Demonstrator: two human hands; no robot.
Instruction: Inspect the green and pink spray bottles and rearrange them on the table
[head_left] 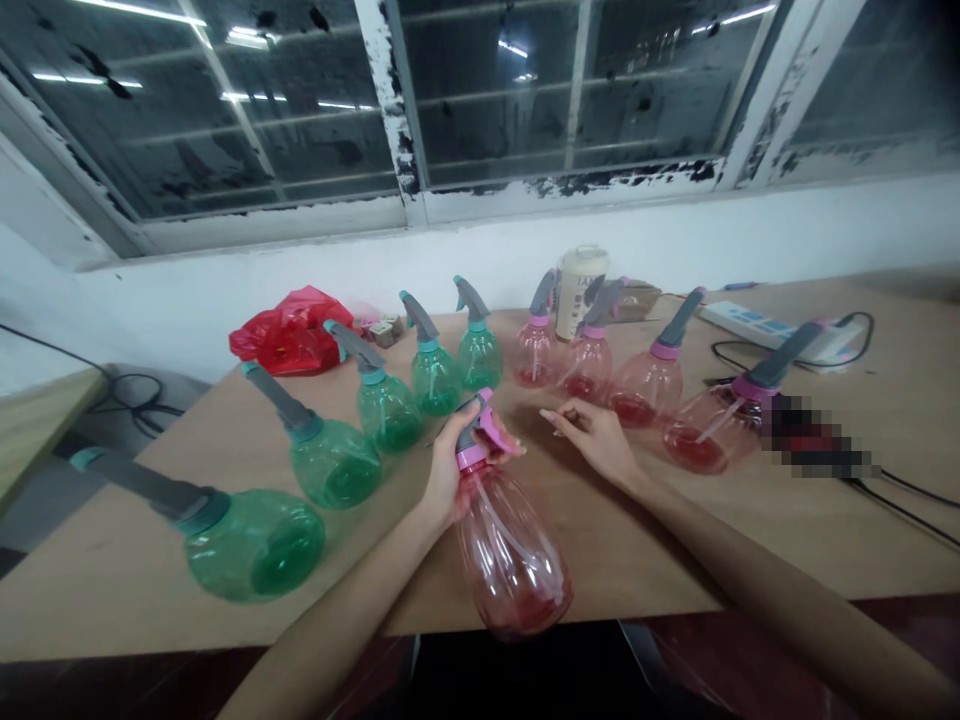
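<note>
We have the left hand [456,472] clenched round the neck of a clear pink plastic spray bottle [512,560], held tilted at 6 o'clock. Right hand [596,440] open, holding nothing, just beside it. Green plastic spray bottles [326,463] at 9–10 o'clock, pink plastic spray bottles [645,390] at 1–2 o'clock, on a tan wooden table [97,590]. Cream cup [581,292] print unreadable; white power strip [750,325] at 2 o'clock; grimy window [225,120] beyond.

- Cream cup [581,295]: dark printed lettering on its side, the top letters perhaps "TA", the rest unreadable
- Small printed box [382,331] beside the red plastic bag [289,332]: markings too small to read
- White power strip [750,328]: blue patches, no legible wording
- Green spray bottles [330,463] and pink spray bottles [510,560]: no readable text
</note>
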